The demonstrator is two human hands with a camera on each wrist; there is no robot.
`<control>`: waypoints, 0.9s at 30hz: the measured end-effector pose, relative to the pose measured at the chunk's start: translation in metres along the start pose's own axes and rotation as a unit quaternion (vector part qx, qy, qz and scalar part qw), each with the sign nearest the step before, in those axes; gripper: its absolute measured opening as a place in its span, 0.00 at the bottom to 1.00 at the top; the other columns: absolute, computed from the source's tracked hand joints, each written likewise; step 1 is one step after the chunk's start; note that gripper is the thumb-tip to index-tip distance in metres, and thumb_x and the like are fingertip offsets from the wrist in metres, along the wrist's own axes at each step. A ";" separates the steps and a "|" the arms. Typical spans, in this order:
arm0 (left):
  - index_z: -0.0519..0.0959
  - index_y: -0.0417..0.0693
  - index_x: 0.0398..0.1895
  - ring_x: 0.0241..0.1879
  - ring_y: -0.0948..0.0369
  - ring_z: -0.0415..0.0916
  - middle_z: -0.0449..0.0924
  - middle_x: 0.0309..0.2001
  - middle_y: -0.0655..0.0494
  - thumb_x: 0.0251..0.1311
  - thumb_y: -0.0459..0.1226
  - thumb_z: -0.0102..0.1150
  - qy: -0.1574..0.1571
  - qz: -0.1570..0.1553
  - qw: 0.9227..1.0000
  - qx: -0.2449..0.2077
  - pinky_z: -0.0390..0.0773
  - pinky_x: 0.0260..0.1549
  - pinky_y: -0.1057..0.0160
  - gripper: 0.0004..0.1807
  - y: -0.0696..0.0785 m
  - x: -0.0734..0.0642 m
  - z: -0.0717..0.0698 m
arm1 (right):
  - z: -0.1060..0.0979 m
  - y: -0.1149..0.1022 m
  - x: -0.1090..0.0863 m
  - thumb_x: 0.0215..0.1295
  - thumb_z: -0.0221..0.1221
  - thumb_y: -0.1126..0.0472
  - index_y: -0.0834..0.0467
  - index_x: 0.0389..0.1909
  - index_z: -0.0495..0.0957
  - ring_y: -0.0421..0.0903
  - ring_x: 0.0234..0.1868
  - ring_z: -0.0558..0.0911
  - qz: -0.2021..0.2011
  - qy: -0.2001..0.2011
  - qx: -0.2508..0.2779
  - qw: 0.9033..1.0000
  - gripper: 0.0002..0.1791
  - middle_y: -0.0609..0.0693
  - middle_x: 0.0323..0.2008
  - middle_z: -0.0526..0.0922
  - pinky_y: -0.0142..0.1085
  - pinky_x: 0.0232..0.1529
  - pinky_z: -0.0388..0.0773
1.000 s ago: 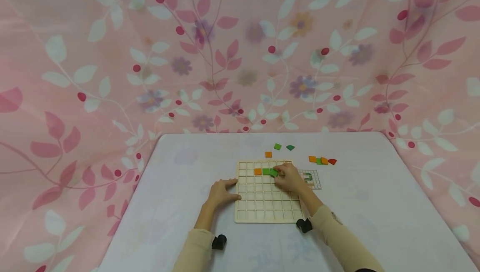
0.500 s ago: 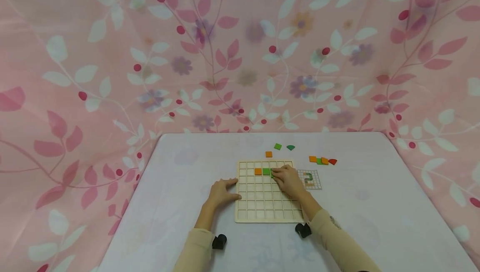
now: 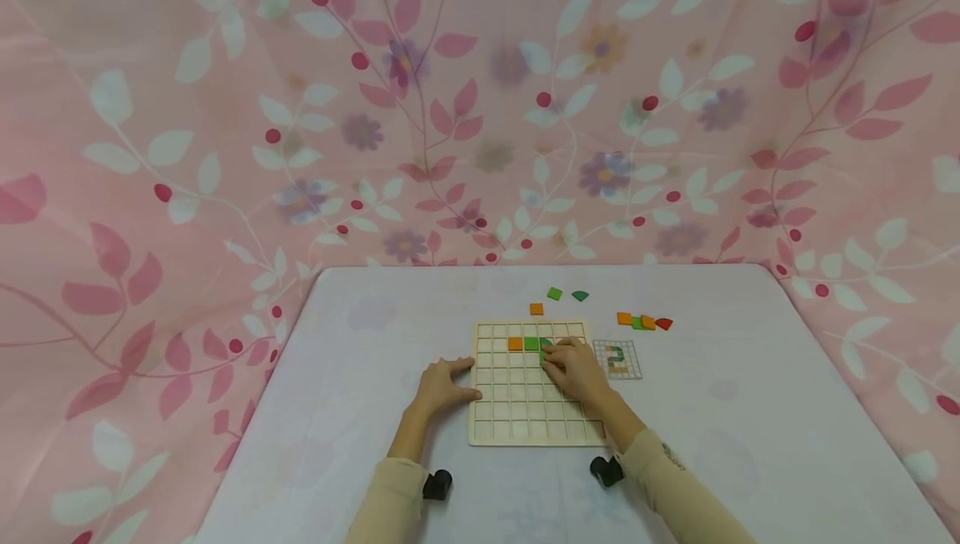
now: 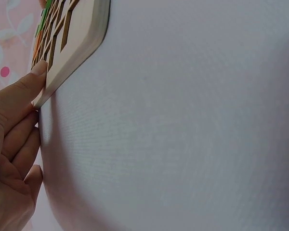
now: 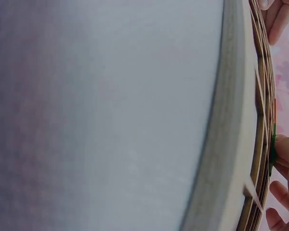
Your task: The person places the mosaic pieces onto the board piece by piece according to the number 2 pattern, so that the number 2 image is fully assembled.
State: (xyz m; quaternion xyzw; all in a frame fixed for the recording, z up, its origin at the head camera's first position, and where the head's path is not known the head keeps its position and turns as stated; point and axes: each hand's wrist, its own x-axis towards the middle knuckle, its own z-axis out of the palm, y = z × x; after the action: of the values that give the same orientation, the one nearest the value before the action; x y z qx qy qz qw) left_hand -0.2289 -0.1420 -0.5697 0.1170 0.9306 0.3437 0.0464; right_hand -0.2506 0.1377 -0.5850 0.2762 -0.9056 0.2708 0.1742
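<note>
A square wooden grid board (image 3: 521, 406) lies on the table in the head view. My left hand (image 3: 438, 390) holds its left edge, thumb (image 4: 31, 82) over the rim and fingers against the side. In an upper row sit an orange square tile (image 3: 515, 344) and a green square tile (image 3: 532, 344). Right beside them is a darker green rounded tile (image 3: 546, 343). My right hand (image 3: 579, 371) reaches over the board's right side and pinches a green tile (image 3: 543, 356) just below that one, its fingertips partly hiding it. The right wrist view shows thumb and fingertips at green (image 5: 272, 154).
A pattern card (image 3: 618, 359) with a small grid lies right of the board. Behind the board are an orange tile (image 3: 536, 309), a green square (image 3: 554, 293) and a green fan-shaped tile (image 3: 581, 296). Farther right are orange tiles (image 3: 625, 319) and a red fan-shaped tile (image 3: 664, 324).
My right fingers have lowered a green tile onto the board and shifted slightly toward me, uncovering the rounded green tile beside the green square. My left hand has stayed at the edge.
</note>
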 end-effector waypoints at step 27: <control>0.77 0.40 0.56 0.59 0.44 0.70 0.77 0.56 0.46 0.39 0.43 0.75 0.005 0.003 1.000 -0.006 0.66 0.58 0.44 0.36 0.002 -0.002 0.001 | -0.008 0.012 -0.013 0.57 0.64 0.63 0.62 0.43 0.84 0.63 0.50 0.72 0.033 0.006 -0.001 0.999 0.13 0.62 0.50 0.78 0.60 0.45 0.69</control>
State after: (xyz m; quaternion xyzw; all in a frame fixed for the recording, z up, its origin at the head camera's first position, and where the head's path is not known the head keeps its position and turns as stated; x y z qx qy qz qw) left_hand -0.2269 -0.1403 -0.5696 0.1181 0.9284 0.3499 0.0415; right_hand -0.2460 0.1561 -0.5893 0.2446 -0.9133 0.2774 0.1705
